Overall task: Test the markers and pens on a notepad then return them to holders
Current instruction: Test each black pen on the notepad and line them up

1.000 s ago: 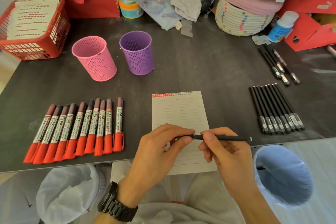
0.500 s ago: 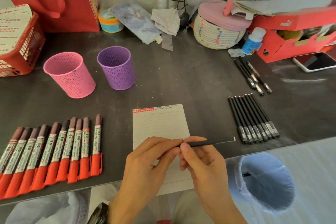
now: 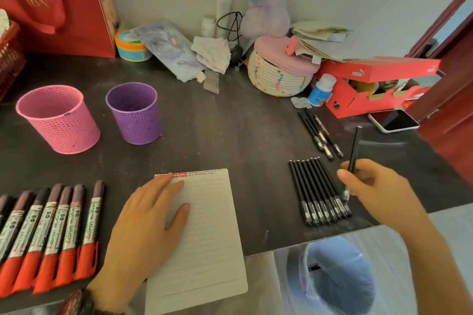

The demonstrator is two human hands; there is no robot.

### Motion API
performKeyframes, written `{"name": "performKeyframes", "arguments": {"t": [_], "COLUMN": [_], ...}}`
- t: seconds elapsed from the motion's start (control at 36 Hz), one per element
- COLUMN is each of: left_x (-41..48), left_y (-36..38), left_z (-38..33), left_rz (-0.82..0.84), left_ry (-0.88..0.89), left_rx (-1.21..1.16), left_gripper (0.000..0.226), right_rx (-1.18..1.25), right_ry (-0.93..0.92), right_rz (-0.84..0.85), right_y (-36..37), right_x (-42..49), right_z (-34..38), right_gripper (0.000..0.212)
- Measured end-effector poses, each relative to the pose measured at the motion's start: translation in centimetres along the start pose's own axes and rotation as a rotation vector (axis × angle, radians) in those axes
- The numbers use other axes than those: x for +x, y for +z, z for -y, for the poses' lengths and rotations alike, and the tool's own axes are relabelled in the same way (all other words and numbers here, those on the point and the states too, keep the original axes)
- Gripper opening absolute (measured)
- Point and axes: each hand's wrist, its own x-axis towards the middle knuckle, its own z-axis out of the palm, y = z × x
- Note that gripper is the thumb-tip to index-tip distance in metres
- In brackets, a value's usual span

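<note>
Now, on the dark surface [image 3: 230, 135], the notepad [image 3: 210, 225] at lower centre is pinned by the flat, straight-fingered left hand [image 3: 146, 225], while the pen [image 3: 355, 146], previously held by both hands, is pinched by the right hand [image 3: 378, 192] at centre right; writing is judged next.

Clutter I can see around the dark tabletop [image 3: 230, 130]

Along the wall, left to right: red plastic mesh basket [image 3: 9, 59], red paper carrier bag [image 3: 76, 7], round orange-banded tub [image 3: 130, 47], crumpled white cloth [image 3: 212, 54], coiled rope basket with pink lid [image 3: 277, 77], red cardboard shoebox [image 3: 378, 71] with a blue-labelled white bottle [image 3: 321, 89] just beside it. A white-edged phone [image 3: 394, 121] lies near the box, and a blue-lined bin [image 3: 340, 276] sits below the table edge.
</note>
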Motion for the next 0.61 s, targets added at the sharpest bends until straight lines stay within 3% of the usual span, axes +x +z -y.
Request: {"name": "performKeyframes", "arguments": {"t": [0.06,0.11,0.33,0.61], "left_x": [0.0,0.0,-0.1,-0.1], "left_y": [0.2,0.2,0.2,0.0], "left_z": [0.1,0.3,0.5,0.4], "left_rz": [0.001,0.009,0.014,0.028], "left_ry": [-0.003,-0.009,0.008,0.006], "left_rx": [0.008,0.005,0.010,0.001], "left_gripper": [0.049,0.046,0.047,0.051], "right_rx": [-0.176,-0.255,-0.314,-0.290], "right_ry": [0.069,0.122,0.126,0.100], "right_rz": [0.052,0.087,0.236,0.201], "right_y": [-0.9,-1.2,0.5,1.1], "right_x": [1.5,2.5,3.6,3.3], "right_z": [-1.2,-2.0,-3.1,-3.1], "right_gripper": [0.035,0.039,0.024,0.022]}}
